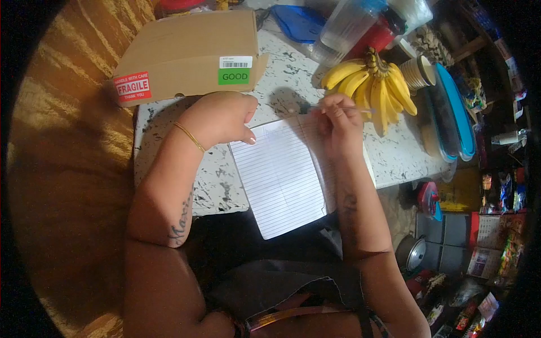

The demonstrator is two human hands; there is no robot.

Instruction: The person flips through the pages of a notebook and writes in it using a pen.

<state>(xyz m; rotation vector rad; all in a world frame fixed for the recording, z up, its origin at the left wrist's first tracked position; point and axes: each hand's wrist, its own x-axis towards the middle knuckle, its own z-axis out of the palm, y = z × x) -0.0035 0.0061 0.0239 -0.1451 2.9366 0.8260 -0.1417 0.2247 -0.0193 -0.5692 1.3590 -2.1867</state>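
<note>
An open notebook [279, 177] with ruled pages lies at the front of the table, its lower edge jutting past the table edge. The left page shows no clear writing. My left hand [228, 115], a gold bracelet at its wrist, is at the page's upper left corner. Its thumb is apart from the bent fingers and its tip touches or hovers over the page edge; nothing shows in its grasp. Over the right page, my right hand [341, 118] pinches a thin pen [365, 110] that points sideways toward the bananas. My right forearm hides much of that page.
A cardboard box [191, 50] with FRAGILE and GOOD labels stands behind my left hand. Bananas [380, 87] lie beyond my right hand, near stacked cups [417, 73], a clear pitcher [346, 28] and containers with blue lids [453, 112]. Brown cloth [67, 152] hangs at left.
</note>
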